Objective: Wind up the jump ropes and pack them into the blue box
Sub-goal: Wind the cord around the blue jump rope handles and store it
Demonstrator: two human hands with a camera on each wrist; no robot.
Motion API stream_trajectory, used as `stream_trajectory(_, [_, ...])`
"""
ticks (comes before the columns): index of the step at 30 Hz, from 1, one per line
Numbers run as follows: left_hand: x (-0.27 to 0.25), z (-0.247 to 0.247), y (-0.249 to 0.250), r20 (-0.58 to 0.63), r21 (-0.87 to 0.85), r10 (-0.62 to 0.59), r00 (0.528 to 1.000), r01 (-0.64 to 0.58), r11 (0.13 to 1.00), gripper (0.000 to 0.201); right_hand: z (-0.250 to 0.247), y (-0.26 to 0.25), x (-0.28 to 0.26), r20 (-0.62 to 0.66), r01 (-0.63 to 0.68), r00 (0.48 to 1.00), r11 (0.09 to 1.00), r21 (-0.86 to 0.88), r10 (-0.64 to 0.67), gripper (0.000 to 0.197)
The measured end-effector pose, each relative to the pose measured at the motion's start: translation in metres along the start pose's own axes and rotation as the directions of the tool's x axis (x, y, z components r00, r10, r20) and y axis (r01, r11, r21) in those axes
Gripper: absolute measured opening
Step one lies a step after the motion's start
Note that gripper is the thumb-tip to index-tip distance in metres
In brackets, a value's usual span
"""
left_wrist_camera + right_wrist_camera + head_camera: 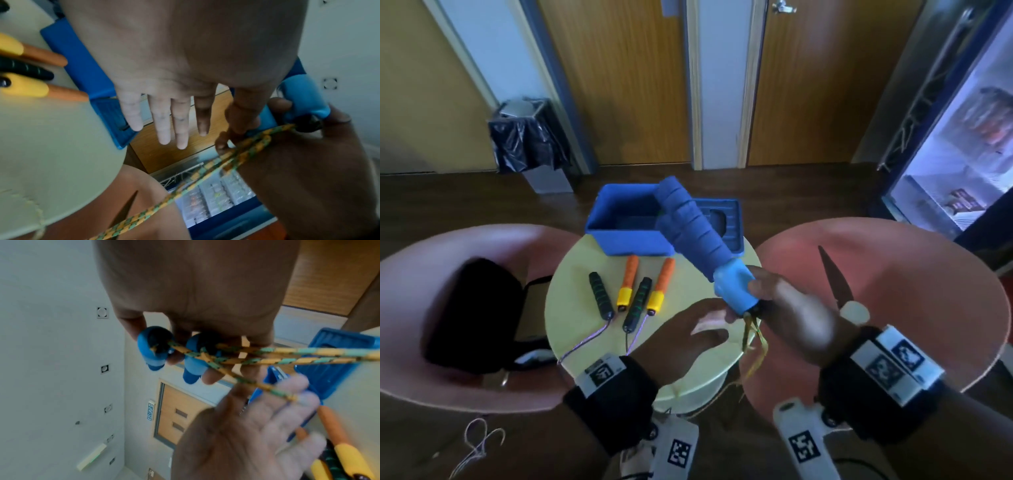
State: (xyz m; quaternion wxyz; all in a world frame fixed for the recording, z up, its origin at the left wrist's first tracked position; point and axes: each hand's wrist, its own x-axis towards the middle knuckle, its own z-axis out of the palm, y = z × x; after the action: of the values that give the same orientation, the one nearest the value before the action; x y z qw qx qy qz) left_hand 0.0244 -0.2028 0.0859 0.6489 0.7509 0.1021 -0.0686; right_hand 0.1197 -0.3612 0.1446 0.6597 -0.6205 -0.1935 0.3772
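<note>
**Blue-handled rope in hand, two more on the table**

Nearest, the left hand (693, 330) is flat, fingers straight, gripping nothing, just below the orange-green rope (207, 172). Right hand (787, 310) is wrapped around both blue handles (695, 236), held together above the round table (585, 339). Further out lie the orange handles (629, 279) and black handles (601, 294), then the open blue box (631, 240) at the far edge.

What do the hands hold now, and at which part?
The right hand grips the two blue handles together near their rope ends. The left hand is open and holds nothing.
</note>
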Motion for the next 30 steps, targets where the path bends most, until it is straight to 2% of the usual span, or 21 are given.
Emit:
stream_trajectory(3, [0.001,0.017,0.018,-0.014,-0.178,0.035,0.999,-0.037,0.983,0.04,0.001,-0.006,-0.004,-0.027,0.084,0.996,0.993,0.078,-0.083,0.065])
stream_trajectory(6, [0.002,0.03,0.035,-0.06,-0.317,0.075,0.995,-0.09,0.944,0.041,0.003,-0.016,-0.005,-0.077,0.141,0.987,0.989,0.034,-0.138,0.035])
stream_trajectory(8, [0.004,0.032,0.045,-0.145,-0.379,0.05,0.988,-0.102,0.92,0.046,0.003,-0.02,-0.005,-0.102,0.193,0.975,0.98,-0.048,-0.197,0.027])
stream_trajectory(10, [0.006,0.033,0.059,-0.24,-0.416,-0.023,0.97,-0.081,0.906,0.044,0.002,-0.019,-0.001,-0.09,0.269,0.951,0.937,-0.224,-0.295,0.033])
stream_trajectory(12, [0.006,0.032,0.073,-0.301,-0.458,-0.041,0.953,-0.107,0.883,0.029,0.001,-0.01,0.003,-0.047,0.3,0.933,0.845,-0.443,-0.356,0.034])
stream_trajectory(15, [0.004,0.031,0.087,-0.336,-0.475,-0.042,0.941,-0.132,0.87,0.032,0.0,0.003,0.004,-0.006,0.241,0.947,0.719,-0.652,-0.322,0.02])
stream_trajectory(17, [0.005,0.029,0.091,-0.287,-0.493,-0.078,0.955,-0.077,0.866,0.032,0.002,0.009,-0.001,0.037,0.248,0.949,0.664,-0.705,-0.315,0.026])
stream_trajectory(19, [0.007,0.024,0.09,-0.261,-0.55,-0.119,0.958,-0.046,0.834,0.013,0.004,0.011,-0.005,0.045,0.244,0.938,0.559,-0.793,-0.345,0.037])
stream_trajectory(21, [0.009,0.021,0.085,-0.274,-0.573,-0.136,0.952,-0.048,0.818,0.007,0.007,0.007,-0.008,0.052,0.226,0.931,0.457,-0.86,-0.361,0.035])
stream_trajectory(25, [0.005,0.021,0.089,-0.274,-0.495,-0.136,0.952,-0.019,0.869,0.027,0.011,0.002,-0.012,0.098,0.26,0.91,0.368,-0.893,-0.404,0.054])
stream_trajectory(27, [0.004,0.02,0.09,-0.279,-0.476,-0.125,0.952,-0.024,0.879,0.017,0.009,0.0,-0.014,0.131,0.281,0.905,0.339,-0.898,-0.405,0.057])
stream_trajectory(30, [0.002,0.019,0.088,-0.347,-0.439,-0.114,0.931,-0.054,0.897,0.007,0.009,-0.006,-0.018,0.213,0.355,0.88,0.287,-0.89,-0.425,0.045])
